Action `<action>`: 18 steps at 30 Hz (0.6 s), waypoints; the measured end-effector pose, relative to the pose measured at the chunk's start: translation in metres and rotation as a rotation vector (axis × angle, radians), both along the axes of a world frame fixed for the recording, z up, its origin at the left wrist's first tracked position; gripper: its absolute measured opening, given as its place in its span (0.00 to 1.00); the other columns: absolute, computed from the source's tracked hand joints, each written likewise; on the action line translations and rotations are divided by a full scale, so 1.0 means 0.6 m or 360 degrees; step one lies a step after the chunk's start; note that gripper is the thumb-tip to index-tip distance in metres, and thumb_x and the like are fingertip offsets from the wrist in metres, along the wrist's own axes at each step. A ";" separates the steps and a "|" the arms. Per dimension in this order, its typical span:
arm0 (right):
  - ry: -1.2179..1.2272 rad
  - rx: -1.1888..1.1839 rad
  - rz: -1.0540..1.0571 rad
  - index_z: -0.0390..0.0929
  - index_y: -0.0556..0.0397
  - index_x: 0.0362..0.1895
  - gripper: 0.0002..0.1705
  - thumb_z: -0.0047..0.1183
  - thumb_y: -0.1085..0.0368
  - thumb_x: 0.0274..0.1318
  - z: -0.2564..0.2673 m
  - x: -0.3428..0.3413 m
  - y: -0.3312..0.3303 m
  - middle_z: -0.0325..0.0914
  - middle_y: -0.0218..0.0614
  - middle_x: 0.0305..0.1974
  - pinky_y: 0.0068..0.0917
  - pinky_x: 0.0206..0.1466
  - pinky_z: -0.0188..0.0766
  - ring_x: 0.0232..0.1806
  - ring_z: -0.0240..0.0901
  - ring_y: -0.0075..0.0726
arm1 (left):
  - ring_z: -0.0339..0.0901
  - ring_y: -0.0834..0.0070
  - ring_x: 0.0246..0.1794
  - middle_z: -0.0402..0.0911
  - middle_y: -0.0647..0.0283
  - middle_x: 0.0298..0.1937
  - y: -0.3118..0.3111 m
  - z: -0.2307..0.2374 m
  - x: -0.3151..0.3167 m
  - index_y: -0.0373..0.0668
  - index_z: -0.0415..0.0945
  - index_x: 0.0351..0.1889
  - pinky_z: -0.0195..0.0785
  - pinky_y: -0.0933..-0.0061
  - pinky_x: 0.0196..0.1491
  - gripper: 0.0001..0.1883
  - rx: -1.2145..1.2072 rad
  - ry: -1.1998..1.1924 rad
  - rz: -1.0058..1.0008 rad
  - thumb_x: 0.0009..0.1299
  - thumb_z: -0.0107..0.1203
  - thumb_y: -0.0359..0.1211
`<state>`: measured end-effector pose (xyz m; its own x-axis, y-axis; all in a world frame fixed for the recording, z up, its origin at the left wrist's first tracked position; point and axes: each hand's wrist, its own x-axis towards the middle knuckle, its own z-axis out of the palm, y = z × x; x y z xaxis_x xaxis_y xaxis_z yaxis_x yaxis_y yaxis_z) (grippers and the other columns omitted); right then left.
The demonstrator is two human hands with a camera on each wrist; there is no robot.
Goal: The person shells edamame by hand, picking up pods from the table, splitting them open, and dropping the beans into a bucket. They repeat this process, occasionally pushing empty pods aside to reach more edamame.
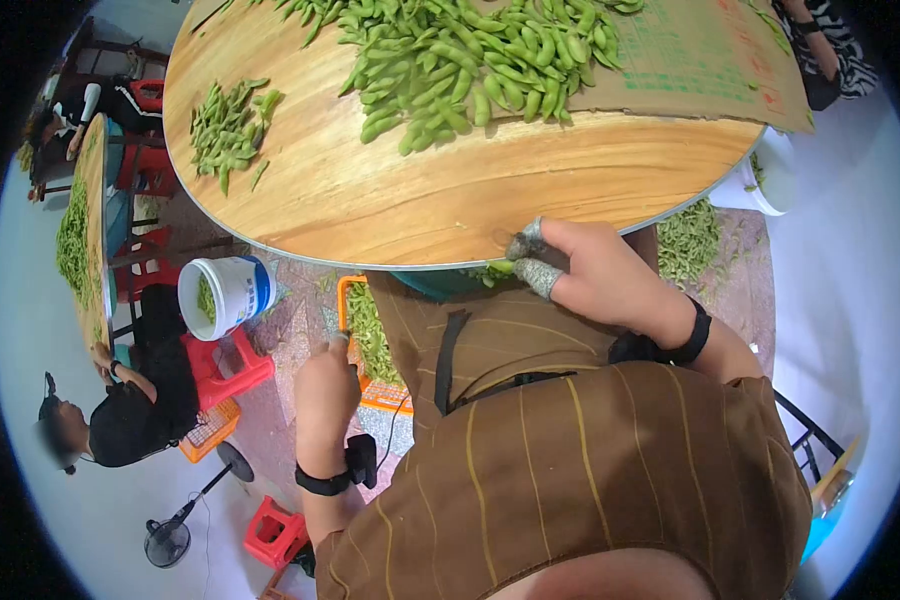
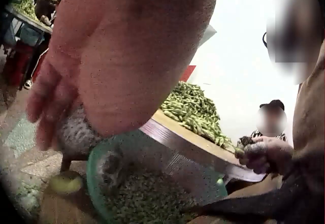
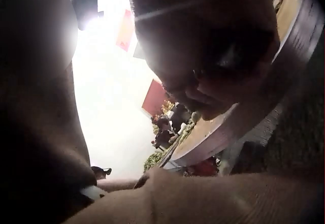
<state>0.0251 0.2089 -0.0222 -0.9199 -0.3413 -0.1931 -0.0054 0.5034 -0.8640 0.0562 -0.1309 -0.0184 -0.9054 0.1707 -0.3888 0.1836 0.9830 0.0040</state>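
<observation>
1. Green pods lay in a broad heap on the wooden table, partly over the cardboard; we saw a smaller pile towards the table's left.
2. Our right hand was at the near edge, its grey finger covers pinching a single pod. From the left wrist we made out the pod at the fingertips; from the right wrist the hand was too dark for us to read its grip.
3. Our left hand was lowered beside our lap. The head view hid its fingers, but the left wrist view showed them hanging loose and relaxed, near the basin.
4. Only a sliver of that basin showed from the head; from the left wrist we saw small green beans inside it.
5. From the head alone we saw the orange crate of pods and the white bucket.
6. Across the table, the left wrist view caught a dark hat on a person whom the head view cropped.
</observation>
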 end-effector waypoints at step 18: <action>0.0240 -0.0318 -0.0287 0.70 0.57 0.57 0.20 0.48 0.67 0.61 0.059 0.008 0.012 0.79 0.35 0.35 0.23 0.41 0.71 0.35 0.74 0.24 | 0.69 0.87 0.29 0.76 0.73 0.28 0.241 0.037 -0.117 0.39 0.77 0.40 0.63 0.81 0.30 0.06 0.2255 -0.0787 0.0581 0.67 0.52 0.27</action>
